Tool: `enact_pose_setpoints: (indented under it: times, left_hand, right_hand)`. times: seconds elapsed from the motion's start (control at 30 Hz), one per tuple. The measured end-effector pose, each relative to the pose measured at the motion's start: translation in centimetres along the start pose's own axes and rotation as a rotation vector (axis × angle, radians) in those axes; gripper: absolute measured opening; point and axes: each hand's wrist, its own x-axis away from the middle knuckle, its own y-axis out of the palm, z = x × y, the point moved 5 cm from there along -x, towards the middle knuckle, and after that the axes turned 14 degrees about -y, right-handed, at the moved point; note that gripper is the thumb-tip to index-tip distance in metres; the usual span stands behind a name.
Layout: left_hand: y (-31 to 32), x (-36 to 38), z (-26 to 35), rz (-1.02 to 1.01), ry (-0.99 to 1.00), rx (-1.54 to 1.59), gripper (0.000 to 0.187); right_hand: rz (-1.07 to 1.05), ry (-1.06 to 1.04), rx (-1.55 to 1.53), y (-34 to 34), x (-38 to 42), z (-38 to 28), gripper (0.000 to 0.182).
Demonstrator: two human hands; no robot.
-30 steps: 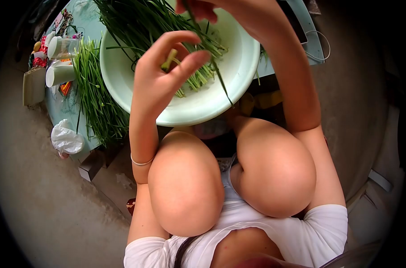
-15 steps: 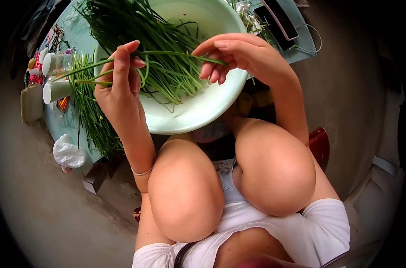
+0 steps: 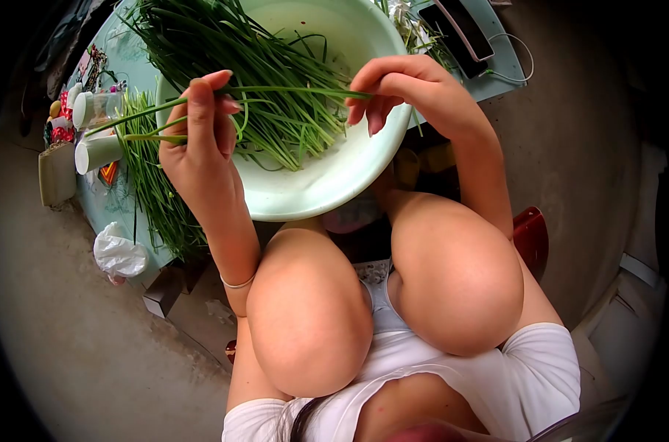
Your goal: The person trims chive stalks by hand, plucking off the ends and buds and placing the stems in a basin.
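My left hand (image 3: 202,129) is closed around a few long garlic chives (image 3: 298,90) above the left side of a pale green basin (image 3: 312,208). Their ends stick out to the left of the fingers. Over the basin's right side, my right hand (image 3: 404,85) pinches the far end of one stretched-out stalk between thumb and fingers. Below both hands a large bunch of chives (image 3: 216,48) lies in the basin. A second pile of chives (image 3: 161,202) rests on the table, left of my left forearm.
Two cups, one clear (image 3: 93,110) and one pale green (image 3: 97,153), lie on the table (image 3: 132,55) at left. A crumpled white plastic bag (image 3: 121,250) sits at its near edge. A phone (image 3: 456,37) and a white cable (image 3: 530,59) are at upper right, beside plant scraps (image 3: 417,33).
My right hand's fingers have closed from a looser, spread pose onto the end of the stalk. The left hand keeps its hold with little movement.
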Motion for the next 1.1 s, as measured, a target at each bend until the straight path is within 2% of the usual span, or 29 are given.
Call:
enact_pose_setpoints:
  times: [0.1, 0.23, 0.3, 0.33, 0.43, 0.5, 0.57, 0.63, 0.7, 0.77, 0.8, 0.83, 0.9, 0.93, 0.97, 1.03, 1.1]
  left_hand:
    - [-0.6, -0.1, 0.2, -0.012, 0.0, 0.04, 0.029]
    - [-0.6, -0.2, -0.3, -0.093, -0.045, 0.117, 0.032]
    - [-0.5, -0.1, -0.2, -0.084, -0.047, 0.098, 0.033]
    - [-0.4, -0.1, -0.1, -0.092, -0.046, 0.116, 0.033]
    - [-0.3, 0.1, 0.5, -0.108, -0.041, 0.147, 0.034]
    - [0.2, 0.4, 1.2, -0.219, -0.028, 0.235, 0.034]
    - [0.4, 1.0, 2.2, -0.231, -0.028, 0.257, 0.035]
    - [1.0, 1.9, 3.5, -0.464, 0.013, 0.302, 0.034]
    - [0.8, 2.8, 5.3, -0.456, 0.05, 0.273, 0.032]
    - [0.5, 3.9, 7.2, -0.57, 0.078, 0.401, 0.03]
    - [0.0, 4.4, 8.4, -0.6, 0.106, 0.391, 0.027]
    - [-1.0, 4.9, 9.8, -0.563, 0.111, 0.432, 0.025]
    - [-3.1, 6.0, 13.2, -0.567, 0.204, 0.476, 0.023]
    - [-4.5, 6.6, 14.9, -0.514, 0.261, 0.485, 0.022]
    - [-6.1, 7.1, 16.4, -0.459, 0.318, 0.495, 0.022]
    - [-9.7, 7.6, 19.0, -0.41, 0.382, 0.386, 0.018]
    - [-12.3, 8.3, 20.1, -0.032, 0.521, 0.211, 0.017]
  right_hand:
    - [0.048, -0.08, 0.047, -0.8, 0.1, -1.1, 0.026]
    - [0.418, -0.222, 0.203, -5.6, 1.2, -2.0, 0.03]
    - [0.503, -0.217, 0.468, -8.5, 2.0, -2.7, 0.036]
    - [0.499, -0.221, 0.468, -8.6, 2.0, -2.4, 0.036]
    - [0.254, -0.415, 0.864, -4.9, 0.1, -3.6, 0.043]
    - [0.089, -0.55, 1.122, -1.3, -1.2, -4.1, 0.049]
    - [-0.141, -0.609, 0.852, 4.0, -3.4, -3.3, 0.06]
    - [-0.23, -0.832, 0.832, 8.0, -5.1, -2.6, 0.055]
    - [-0.322, -0.821, 0.794, 10.8, -5.5, -1.3, 0.046]
    - [-0.412, -0.842, 0.721, 12.4, -5.4, -1.5, 0.017]
    - [-0.42, -0.794, 0.699, 12.5, -5.1, -1.4, 0.016]
    - [-0.428, -0.742, 0.675, 12.5, -4.6, -1.4, 0.015]
    - [-0.502, -0.431, 0.651, 11.4, -3.5, -2.1, 0.014]
    - [-0.459, -0.55, 0.801, 11.0, -3.1, -2.5, 0.013]
    - [-0.468, -0.556, 0.798, 10.5, -2.7, -2.7, 0.013]
    - [-0.328, -0.538, 0.864, 8.5, -2.1, -3.5, 0.011]
    - [-0.205, -0.275, 0.634, 6.4, -1.7, -4.0, 0.01]
